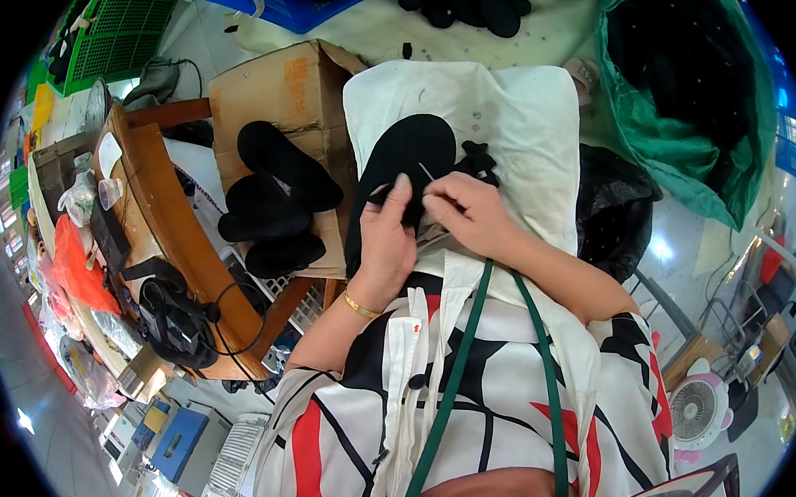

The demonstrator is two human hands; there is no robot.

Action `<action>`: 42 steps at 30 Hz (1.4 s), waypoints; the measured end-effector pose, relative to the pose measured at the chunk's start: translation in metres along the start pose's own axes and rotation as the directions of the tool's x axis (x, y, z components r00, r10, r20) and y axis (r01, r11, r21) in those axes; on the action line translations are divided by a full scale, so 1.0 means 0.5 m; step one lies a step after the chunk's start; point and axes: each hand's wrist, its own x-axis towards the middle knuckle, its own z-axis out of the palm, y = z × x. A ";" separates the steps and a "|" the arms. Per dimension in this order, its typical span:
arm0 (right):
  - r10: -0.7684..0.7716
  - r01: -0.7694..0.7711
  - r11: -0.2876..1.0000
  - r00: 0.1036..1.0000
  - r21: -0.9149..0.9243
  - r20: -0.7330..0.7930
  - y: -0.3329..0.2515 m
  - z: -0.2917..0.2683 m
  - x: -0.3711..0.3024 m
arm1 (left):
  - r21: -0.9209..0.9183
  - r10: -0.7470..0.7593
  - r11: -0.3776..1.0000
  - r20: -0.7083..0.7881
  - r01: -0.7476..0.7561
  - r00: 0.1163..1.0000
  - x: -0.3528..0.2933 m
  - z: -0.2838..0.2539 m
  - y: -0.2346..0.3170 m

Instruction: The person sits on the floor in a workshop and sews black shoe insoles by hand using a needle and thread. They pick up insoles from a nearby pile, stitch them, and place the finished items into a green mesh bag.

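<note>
A black slipper (pixel 414 143) lies lengthwise over the white cloth (pixel 522 120) on my lap, its rounded end away from me. My left hand (pixel 387 243) grips its near part, thumb on top and fingers closed. My right hand (pixel 472 212) is closed in a pinch beside it, close to the left fingertips. A thin, pale needle-like sliver (pixel 426 171) sticks up by the right fingertips. Just beyond my right hand, a small black piece (pixel 479 160) of unclear kind rests on the cloth.
Several black slippers (pixel 290 166) lie on a cardboard box (pixel 272 84) at my left, beside a cluttered wooden table (pixel 169 228). A green sack (pixel 681 164) with dark contents stands far right, near a black bag (pixel 611 210). A pink fan (pixel 700 408) is lower right.
</note>
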 end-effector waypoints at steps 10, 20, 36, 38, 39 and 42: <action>0.368 -0.275 0.772 0.928 0.573 -0.051 0.008 -0.098 -0.034 | 0.062 -0.060 0.995 -0.266 0.079 0.962 0.024 0.005 0.019; 0.386 -0.409 0.898 0.909 0.163 0.157 -0.050 -0.033 0.034 | 0.035 0.006 0.999 -0.155 0.000 0.988 0.003 0.019 0.017; 0.295 -0.305 0.951 0.945 0.055 0.138 -0.033 -0.035 0.035 | 0.110 0.037 0.994 -0.112 -0.025 0.993 0.006 0.005 -0.002; 0.329 -0.345 0.935 0.930 0.080 0.165 -0.032 -0.038 0.039 | 0.077 0.032 0.997 -0.181 -0.018 0.983 0.002 0.013 -0.003; 0.357 -0.380 0.919 0.915 0.105 0.187 -0.030 -0.039 0.042 | 0.061 0.028 0.998 -0.215 -0.015 0.976 -0.001 0.018 -0.003; 0.400 -0.433 0.891 0.890 0.138 0.217 -0.036 -0.042 0.047 | 0.098 0.087 0.993 -0.185 -0.070 0.979 -0.011 0.034 -0.006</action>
